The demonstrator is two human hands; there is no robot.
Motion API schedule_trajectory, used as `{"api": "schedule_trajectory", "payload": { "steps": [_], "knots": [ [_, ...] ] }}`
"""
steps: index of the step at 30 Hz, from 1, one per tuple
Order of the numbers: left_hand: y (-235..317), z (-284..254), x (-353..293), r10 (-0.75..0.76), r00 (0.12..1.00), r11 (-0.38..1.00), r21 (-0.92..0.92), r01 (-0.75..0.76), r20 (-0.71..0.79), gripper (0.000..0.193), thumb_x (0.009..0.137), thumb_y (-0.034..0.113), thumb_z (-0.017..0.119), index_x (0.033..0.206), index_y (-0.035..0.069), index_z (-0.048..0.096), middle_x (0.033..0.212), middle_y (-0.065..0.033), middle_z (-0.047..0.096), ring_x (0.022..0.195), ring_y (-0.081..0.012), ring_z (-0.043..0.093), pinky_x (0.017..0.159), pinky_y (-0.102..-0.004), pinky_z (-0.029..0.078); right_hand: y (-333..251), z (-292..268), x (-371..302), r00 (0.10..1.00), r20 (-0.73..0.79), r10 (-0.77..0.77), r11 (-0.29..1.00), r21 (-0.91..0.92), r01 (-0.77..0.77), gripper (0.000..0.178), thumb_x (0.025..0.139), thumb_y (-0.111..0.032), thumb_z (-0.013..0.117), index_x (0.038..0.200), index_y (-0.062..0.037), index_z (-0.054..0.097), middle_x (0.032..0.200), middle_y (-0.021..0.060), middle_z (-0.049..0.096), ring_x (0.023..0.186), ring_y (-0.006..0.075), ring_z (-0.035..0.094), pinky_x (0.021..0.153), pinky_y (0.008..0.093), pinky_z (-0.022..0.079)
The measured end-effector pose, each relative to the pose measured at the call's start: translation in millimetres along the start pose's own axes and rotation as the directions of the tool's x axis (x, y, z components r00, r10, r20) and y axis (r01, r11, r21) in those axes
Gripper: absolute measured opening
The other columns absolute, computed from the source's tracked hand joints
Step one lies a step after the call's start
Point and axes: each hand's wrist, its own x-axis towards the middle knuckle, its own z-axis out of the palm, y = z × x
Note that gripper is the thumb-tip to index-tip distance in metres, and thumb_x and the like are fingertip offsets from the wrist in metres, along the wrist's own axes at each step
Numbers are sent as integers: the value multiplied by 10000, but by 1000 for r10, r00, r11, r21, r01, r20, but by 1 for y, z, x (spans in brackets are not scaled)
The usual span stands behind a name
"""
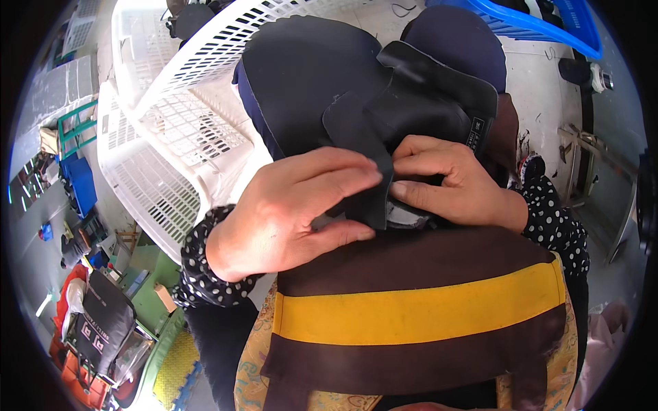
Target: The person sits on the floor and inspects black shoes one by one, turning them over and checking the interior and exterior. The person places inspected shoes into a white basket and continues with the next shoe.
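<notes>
A stack of black, rubbery fabric pieces [322,89] rests on my lap, over a dark brown apron with a yellow band [418,312]. My left hand [295,209] lies flat on the pieces, its fingertips pressing a folded black edge. My right hand [445,181] pinches the same folded edge from the right, thumb and fingers closed on it. A small label [476,131] shows on the top piece. What lies under the hands is hidden.
A white plastic lattice basket [171,130] stands tilted at my left, close to the pieces. A blue basket [541,24] sits at the upper right. Bags and clutter lie on the floor at the lower left. A metal frame stands at the right.
</notes>
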Motion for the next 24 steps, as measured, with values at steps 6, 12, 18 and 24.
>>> {"api": "schedule_trajectory", "payload": {
  "steps": [6,12,18,24],
  "knots": [
    [-8,-10,16,-11,999,1000,-28,12,32,88,939,-6,706,1018,-39,729,926,-127,739,724,-183,728,625,-278,556,3,0,-6,997,-54,-47,999,-3,47,143,916,-106,780,1003,9,772,876,104,683,795,215,667,701,331,513],
    [-16,4,24,-194,970,980,-75,185,-146,79,1004,6,678,1050,-51,709,864,-52,685,648,-69,627,573,-212,498,0,-7,-2,979,-130,-158,950,-289,115,166,859,-47,794,1014,-14,744,986,119,698,815,278,699,722,352,557],
    [-14,1,23,-288,940,955,-129,268,-182,94,1008,27,689,1061,-46,716,864,-28,675,653,-53,614,571,-208,494,5,-6,16,905,-51,-422,859,-342,381,222,840,-21,783,1051,4,719,1102,113,685,895,303,702,746,361,577],
    [-13,-2,25,-378,913,922,-153,356,-155,123,985,1,699,1101,-36,719,946,-51,684,698,-70,620,620,-220,511,13,-12,31,883,59,-465,801,-397,448,199,851,-43,766,1041,-1,727,1123,101,696,914,287,714,755,363,584]
  ]
}}
